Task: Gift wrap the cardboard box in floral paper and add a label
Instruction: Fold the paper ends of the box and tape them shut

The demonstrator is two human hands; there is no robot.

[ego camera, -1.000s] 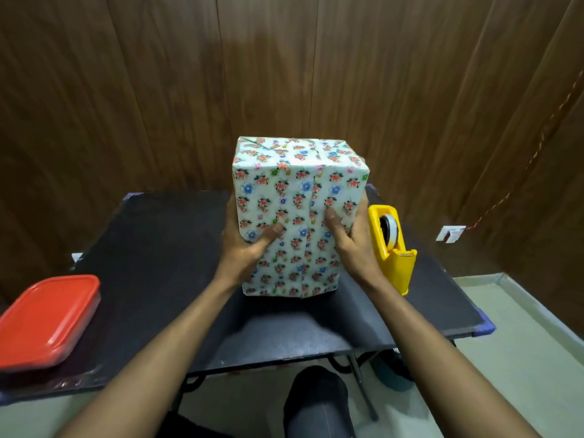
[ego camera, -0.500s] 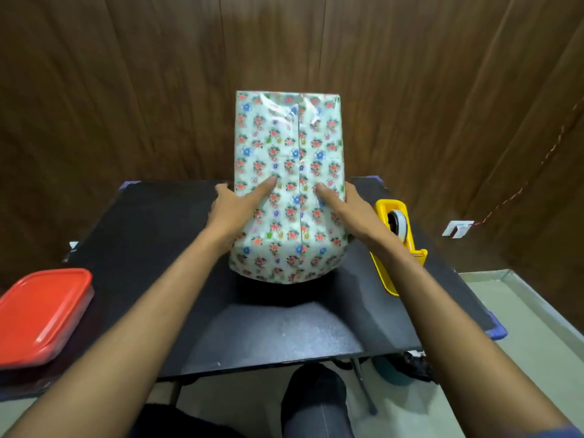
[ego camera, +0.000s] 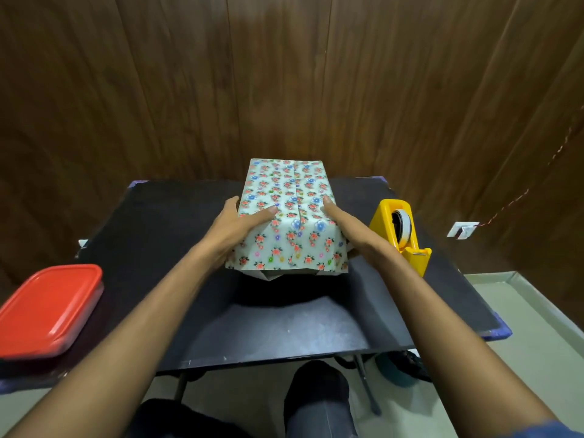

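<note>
The box wrapped in floral paper point(ego camera: 286, 213) lies on the black table point(ego camera: 177, 248), its long seam facing up and running away from me. At its near end a loose paper flap sticks out underneath. My left hand point(ego camera: 235, 227) holds the box's left side, thumb resting on top, fingers down the side. My right hand point(ego camera: 343, 224) holds the right side, thumb on the top face. No label is visible.
A yellow tape dispenser point(ego camera: 403, 235) stands just right of the box, close to my right forearm. A red-lidded container point(ego camera: 47, 309) sits at the table's left front corner. A dark wood wall rises behind the table. My knees show below the near edge.
The box has gone from standing upright, through a tilt away from me, to lying flat on the table with the seam up. Both hands stayed on its sides.
</note>
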